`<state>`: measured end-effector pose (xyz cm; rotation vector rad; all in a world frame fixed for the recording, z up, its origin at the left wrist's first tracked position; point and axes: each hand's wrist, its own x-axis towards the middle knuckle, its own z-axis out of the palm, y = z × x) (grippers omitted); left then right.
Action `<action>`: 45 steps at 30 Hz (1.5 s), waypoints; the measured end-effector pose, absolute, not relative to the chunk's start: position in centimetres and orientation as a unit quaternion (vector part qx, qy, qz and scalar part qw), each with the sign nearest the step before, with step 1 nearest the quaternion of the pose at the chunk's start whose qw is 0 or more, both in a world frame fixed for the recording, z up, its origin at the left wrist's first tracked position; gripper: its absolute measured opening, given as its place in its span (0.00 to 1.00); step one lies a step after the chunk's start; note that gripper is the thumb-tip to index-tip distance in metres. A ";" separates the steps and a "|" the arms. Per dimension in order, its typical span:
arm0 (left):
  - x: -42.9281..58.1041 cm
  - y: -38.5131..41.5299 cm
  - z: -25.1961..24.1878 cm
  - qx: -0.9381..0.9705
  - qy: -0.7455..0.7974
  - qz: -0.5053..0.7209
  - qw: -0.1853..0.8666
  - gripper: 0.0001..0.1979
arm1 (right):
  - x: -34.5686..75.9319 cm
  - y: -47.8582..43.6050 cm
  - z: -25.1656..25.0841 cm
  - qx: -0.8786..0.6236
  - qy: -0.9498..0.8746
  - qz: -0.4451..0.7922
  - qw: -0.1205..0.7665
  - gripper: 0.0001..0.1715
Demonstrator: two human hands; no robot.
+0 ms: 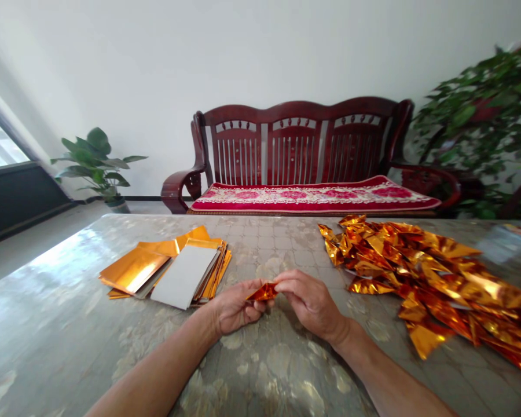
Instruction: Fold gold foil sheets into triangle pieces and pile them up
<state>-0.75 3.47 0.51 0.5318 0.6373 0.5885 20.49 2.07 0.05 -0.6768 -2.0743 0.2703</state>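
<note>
Above the middle of the table, a small folded piece of gold foil paper (264, 292) is held between both hands. My left hand (238, 307) is closed around its left end, palm turned up. The fingertips of my right hand (310, 301) pinch its right end. Left of the hands lies a loose stack of flat gold foil paper sheets (134, 269), some showing a pale grey back (186, 277). To the right spreads a heap of folded gold foil pieces (417, 260), crumpled together and shiny.
The table (61, 347) has a glossy patterned cover. Clear plastic (510, 243) lies at its far right. Beyond the far edge stands a dark red wooden bench (293, 139) with a red floral cushion (312, 197). Potted plants (93, 162) stand on both sides.
</note>
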 end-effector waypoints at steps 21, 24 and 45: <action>-1.7 3.8 -0.3 0.813 0.353 0.350 0.304 0.10 | 21.7 2.6 -0.3 -0.379 -0.830 0.130 0.388 0.17; -1.9 3.9 -0.8 0.811 0.372 0.350 0.287 0.09 | 22.0 2.7 0.0 -0.380 -0.834 0.173 0.360 0.27; -2.1 3.1 -0.8 0.896 0.328 0.271 0.125 0.11 | 22.5 2.9 0.2 -0.305 -0.890 0.132 0.312 0.14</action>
